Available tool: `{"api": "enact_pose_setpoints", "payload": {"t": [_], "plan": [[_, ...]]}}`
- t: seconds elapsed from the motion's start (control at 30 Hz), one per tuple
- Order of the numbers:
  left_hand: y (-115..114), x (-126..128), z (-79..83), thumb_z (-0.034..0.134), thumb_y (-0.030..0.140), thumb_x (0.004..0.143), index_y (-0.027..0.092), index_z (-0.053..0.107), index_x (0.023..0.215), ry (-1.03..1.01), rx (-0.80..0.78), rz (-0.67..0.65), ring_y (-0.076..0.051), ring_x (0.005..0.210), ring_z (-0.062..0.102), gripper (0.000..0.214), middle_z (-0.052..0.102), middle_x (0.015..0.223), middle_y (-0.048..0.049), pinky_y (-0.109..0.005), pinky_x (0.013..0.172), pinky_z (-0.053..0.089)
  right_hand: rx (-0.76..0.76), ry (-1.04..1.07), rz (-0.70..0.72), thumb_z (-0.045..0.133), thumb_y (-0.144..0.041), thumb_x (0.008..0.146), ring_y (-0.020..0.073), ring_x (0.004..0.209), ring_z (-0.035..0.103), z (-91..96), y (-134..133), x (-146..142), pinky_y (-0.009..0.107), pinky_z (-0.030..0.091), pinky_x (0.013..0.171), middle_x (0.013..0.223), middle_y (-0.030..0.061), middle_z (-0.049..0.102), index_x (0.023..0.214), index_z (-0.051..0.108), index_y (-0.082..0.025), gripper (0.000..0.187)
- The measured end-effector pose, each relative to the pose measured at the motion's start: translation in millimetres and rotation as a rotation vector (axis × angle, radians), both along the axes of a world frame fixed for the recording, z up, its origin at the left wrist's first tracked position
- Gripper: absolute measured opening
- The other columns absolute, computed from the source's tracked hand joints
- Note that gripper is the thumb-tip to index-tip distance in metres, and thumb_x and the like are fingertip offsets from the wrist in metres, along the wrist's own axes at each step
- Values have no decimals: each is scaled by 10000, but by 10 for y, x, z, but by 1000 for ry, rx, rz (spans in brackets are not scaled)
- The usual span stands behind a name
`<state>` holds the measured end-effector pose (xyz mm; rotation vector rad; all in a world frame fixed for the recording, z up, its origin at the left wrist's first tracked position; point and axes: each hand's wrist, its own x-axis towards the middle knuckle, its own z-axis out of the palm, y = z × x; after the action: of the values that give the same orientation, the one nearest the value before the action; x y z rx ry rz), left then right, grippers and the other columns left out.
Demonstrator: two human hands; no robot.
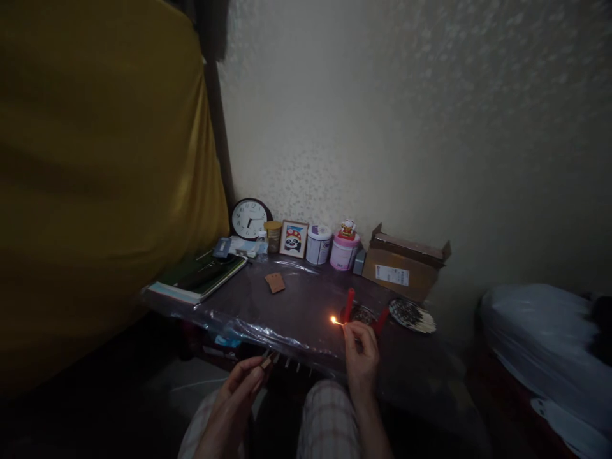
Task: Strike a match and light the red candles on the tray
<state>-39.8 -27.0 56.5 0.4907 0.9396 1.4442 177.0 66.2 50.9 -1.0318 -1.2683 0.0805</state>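
My right hand (362, 357) pinches a burning match (340, 323) over the table, its flame at the left end. Just beyond that hand, a red candle (350, 305) stands upright beside a dark round dish (362, 313), partly hidden by my fingers. A second red candle (382, 320) leans to the right of it. Below the table's front edge, my left hand (241, 386) is closed on a small brown piece (266, 363); its exact kind is too dim to tell. On the table lies a brown card (275, 282) with small holes.
A plate (393, 311) of matchsticks lies at the right, before a cardboard box (396, 271). Along the wall stand a clock (250, 218), a framed panda picture (293, 240) and two tins (319, 245). Books (201, 280) lie left, near a yellow curtain (105, 140).
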Motion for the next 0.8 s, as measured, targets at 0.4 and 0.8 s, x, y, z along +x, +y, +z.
{"api": "enact_pose_setpoints", "payload": {"t": [0.4, 0.8], "plan": [[42, -33, -114, 784, 358, 616, 224, 687, 871, -16, -17, -8, -204, 1027, 619, 305, 735, 918, -23, -260, 893, 453, -72, 50, 4, 599, -326, 800, 159, 739, 592, -12, 55, 73, 311, 497, 708, 780, 41, 643, 756, 660, -170, 173], [38, -12, -65, 810, 352, 569, 208, 686, 870, -10, -66, 1, -262, 1086, 602, 356, 740, 935, -53, -329, 959, 427, -225, 258, -31, 633, -418, 737, 179, 684, 656, 5, 161, 195, 289, 523, 634, 778, 70, 705, 795, 665, -147, 279]]}}
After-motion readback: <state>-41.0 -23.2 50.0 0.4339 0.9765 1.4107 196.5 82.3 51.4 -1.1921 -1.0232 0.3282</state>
